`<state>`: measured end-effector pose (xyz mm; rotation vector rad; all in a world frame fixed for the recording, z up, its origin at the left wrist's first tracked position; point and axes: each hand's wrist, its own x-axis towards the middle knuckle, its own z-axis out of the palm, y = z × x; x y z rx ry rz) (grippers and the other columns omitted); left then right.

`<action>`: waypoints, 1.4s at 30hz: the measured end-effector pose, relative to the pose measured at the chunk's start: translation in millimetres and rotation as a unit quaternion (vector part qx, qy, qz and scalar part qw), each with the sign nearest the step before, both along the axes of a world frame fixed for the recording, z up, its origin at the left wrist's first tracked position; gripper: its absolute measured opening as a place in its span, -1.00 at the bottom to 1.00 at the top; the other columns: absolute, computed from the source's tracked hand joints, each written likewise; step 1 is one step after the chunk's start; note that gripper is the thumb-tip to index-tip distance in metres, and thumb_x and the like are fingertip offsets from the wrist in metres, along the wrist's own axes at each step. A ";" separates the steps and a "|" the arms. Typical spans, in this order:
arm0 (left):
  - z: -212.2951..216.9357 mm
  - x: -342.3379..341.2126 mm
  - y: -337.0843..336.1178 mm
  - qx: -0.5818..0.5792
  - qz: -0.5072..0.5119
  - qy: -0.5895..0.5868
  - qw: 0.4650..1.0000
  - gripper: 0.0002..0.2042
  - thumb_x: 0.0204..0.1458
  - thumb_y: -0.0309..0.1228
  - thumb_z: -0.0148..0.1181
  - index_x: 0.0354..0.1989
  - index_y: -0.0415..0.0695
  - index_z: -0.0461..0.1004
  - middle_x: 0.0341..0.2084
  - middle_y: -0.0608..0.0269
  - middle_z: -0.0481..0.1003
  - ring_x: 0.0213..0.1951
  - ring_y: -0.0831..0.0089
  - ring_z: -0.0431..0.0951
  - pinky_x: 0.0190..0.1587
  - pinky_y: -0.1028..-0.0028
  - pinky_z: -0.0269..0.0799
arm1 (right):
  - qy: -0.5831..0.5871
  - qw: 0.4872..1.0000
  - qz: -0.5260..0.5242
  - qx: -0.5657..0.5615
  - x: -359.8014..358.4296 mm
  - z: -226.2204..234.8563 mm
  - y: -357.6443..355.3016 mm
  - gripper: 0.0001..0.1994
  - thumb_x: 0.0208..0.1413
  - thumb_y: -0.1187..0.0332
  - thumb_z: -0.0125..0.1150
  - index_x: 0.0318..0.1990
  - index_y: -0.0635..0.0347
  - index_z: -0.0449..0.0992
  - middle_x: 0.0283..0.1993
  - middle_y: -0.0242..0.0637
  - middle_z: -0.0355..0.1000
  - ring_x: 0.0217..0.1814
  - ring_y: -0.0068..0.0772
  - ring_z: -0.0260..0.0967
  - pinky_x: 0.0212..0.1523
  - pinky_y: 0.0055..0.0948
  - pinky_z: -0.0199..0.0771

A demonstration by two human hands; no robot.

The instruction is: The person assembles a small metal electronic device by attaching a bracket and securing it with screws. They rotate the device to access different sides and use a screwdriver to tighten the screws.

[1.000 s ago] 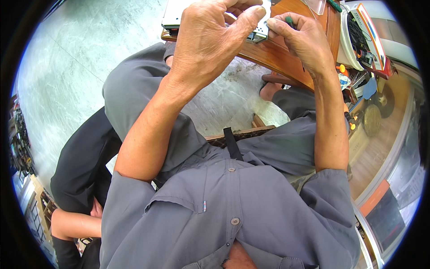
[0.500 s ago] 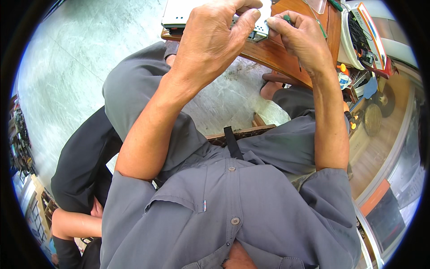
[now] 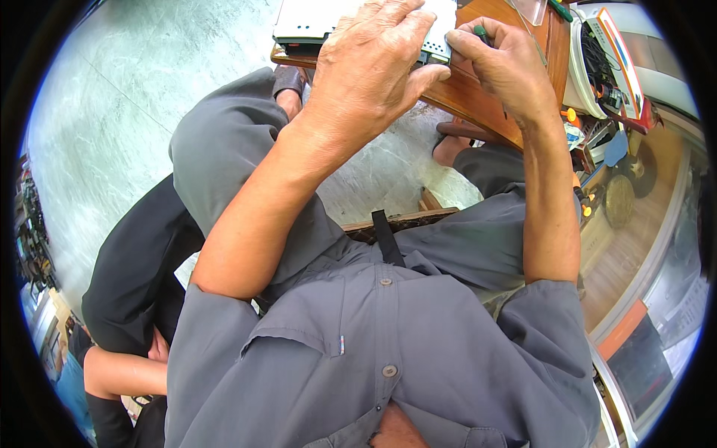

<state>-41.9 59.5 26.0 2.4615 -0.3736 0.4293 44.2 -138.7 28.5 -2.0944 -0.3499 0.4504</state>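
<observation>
A white metal case (image 3: 302,16) with small round holes along its near edge lies on a brown wooden table at the top of the view. My left hand (image 3: 366,71) rests over its right part, fingers on the top and thumb across the near right corner. Just right of that corner, my right hand (image 3: 508,63) is closed around a thin tool with a dark green end (image 3: 482,33). The palm hides most of this tool. Its kind cannot be made out.
The wooden table (image 3: 478,104) spans the top centre. Beyond my right hand stands a white tub (image 3: 582,82) with black cables (image 3: 600,67). Another person in dark clothes (image 3: 138,269) is close on my left. A glass-fronted cabinet (image 3: 635,246) stands at the right.
My left hand has shifted slightly right; its fingers have spread over the case and its thumb has dropped to the near corner. My right hand has moved only a little.
</observation>
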 end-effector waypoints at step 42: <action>6.0 1.6 -6.1 -0.005 0.012 0.017 1.000 -0.55 0.09 -0.37 0.34 0.12 -0.33 0.45 0.17 -0.17 0.44 0.26 -0.10 0.40 0.31 0.10 0.31 | -0.041 0.999 -0.002 -0.030 4.3 -3.1 -2.6 -0.68 0.23 0.10 0.39 -0.23 0.23 0.67 -0.38 -0.48 0.58 -0.40 -0.75 0.39 -0.35 -0.66 0.36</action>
